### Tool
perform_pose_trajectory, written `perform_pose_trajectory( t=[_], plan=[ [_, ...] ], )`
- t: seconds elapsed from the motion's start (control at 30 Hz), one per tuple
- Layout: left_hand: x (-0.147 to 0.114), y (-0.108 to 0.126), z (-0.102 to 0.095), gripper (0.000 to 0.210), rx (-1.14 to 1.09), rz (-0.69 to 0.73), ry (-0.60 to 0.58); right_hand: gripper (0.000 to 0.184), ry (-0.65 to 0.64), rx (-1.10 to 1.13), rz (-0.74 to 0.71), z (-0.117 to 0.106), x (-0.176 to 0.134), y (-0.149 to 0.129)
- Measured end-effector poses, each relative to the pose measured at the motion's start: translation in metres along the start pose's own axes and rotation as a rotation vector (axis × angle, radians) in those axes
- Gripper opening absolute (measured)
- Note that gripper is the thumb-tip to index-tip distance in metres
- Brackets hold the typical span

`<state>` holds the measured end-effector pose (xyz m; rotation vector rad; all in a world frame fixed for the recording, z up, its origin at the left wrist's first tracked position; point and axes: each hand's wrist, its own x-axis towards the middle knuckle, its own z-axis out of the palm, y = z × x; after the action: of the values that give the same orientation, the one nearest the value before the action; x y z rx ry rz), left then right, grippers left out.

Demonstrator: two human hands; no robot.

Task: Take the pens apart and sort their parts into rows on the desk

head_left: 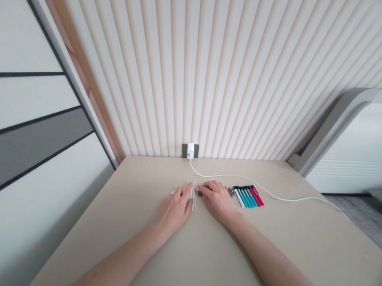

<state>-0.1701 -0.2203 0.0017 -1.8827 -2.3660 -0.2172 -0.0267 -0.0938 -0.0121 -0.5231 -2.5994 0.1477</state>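
Observation:
My left hand [174, 206] rests on the table with its fingers stretched and apart, beside and partly over a bundle of thin white sticks [193, 203]. A small red spot, too small to name, shows between its fingers. Small whitish pieces [172, 192] lie just past its left side. My right hand [219, 200] lies palm down, fingers extended, its tips next to a cluster of small dark grey pieces [200, 193]. More small dark pieces [231, 192] sit beyond its right edge. Alongside them is a row of pens [248, 196], white, teal and red with dark ends.
A white charger [191, 151] is plugged into a dark wall socket at the table's back edge. Its white cable [241, 177] runs behind the pens to the right. Ribbed wall panels [202, 74] rise behind the beige table [189, 265]; a cabinet stands left.

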Motion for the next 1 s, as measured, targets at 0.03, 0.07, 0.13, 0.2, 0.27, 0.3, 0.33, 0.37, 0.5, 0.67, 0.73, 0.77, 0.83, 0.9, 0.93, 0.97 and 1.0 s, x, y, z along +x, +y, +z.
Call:
perform_pose_trajectory(
  t=[0.03,0.07,0.13,0.2,0.27,0.3,0.33,0.37,0.5,0.67,0.73,0.77,0.83,0.9,0.93,0.97,1.0],
  plan=[
    [0.0,0.0,0.0,0.05,-0.003,0.0,-0.002,0.027,0.004,0.003,0.0,-0.001,-0.001,-0.001],
    [0.0,0.0,0.0,0.05,-0.007,-0.001,-0.005,0.025,0.007,0.009,0.0,-0.002,-0.002,-0.002],
    [-0.001,0.0,0.0,0.05,-0.016,-0.004,-0.013,0.024,0.015,0.02,-0.002,-0.003,-0.004,-0.004],
    [-0.001,0.0,0.001,0.05,-0.022,-0.011,-0.019,0.025,0.023,0.026,-0.019,-0.003,-0.004,-0.007],
    [0.0,-0.001,0.002,0.049,-0.025,-0.02,-0.018,0.025,0.021,0.022,-0.045,-0.001,-0.004,-0.008],
    [0.0,-0.001,0.002,0.049,-0.025,-0.023,-0.017,0.025,0.019,0.018,-0.055,-0.001,-0.004,-0.009],
    [0.0,-0.001,0.003,0.049,-0.025,-0.025,-0.015,0.024,0.016,0.014,-0.06,0.0,-0.004,-0.009],
    [0.0,-0.002,0.003,0.05,-0.024,-0.028,-0.013,0.024,0.015,0.011,-0.06,0.001,-0.004,-0.009],
    [-0.001,-0.002,0.005,0.051,-0.019,-0.026,-0.006,0.022,0.019,0.013,-0.046,0.002,-0.005,-0.009],
    [0.0,-0.004,0.004,0.049,-0.031,0.001,0.001,0.021,0.059,0.073,-0.028,-0.005,-0.009,-0.013],
    [0.0,-0.004,0.003,0.049,-0.063,0.071,0.016,0.022,0.094,0.139,0.015,-0.007,-0.012,-0.015],
    [-0.001,-0.004,0.002,0.049,-0.082,0.113,0.031,0.022,0.113,0.189,0.044,-0.008,-0.014,-0.016],
    [-0.004,-0.003,0.001,0.048,-0.118,0.197,0.069,0.022,0.146,0.327,0.098,-0.008,-0.017,-0.02],
    [-0.006,-0.001,0.002,0.048,-0.142,0.267,0.103,0.021,0.181,0.493,0.146,-0.007,-0.019,-0.023],
    [-0.008,0.0,0.002,0.049,-0.149,0.297,0.117,0.022,0.204,0.57,0.173,-0.007,-0.02,-0.024],
    [-0.009,0.002,0.002,0.05,-0.153,0.322,0.129,0.022,0.23,0.637,0.201,-0.007,-0.02,-0.026],
    [-0.01,0.002,0.003,0.052,-0.155,0.341,0.14,0.023,0.256,0.692,0.228,-0.007,-0.02,-0.026]
  ],
)
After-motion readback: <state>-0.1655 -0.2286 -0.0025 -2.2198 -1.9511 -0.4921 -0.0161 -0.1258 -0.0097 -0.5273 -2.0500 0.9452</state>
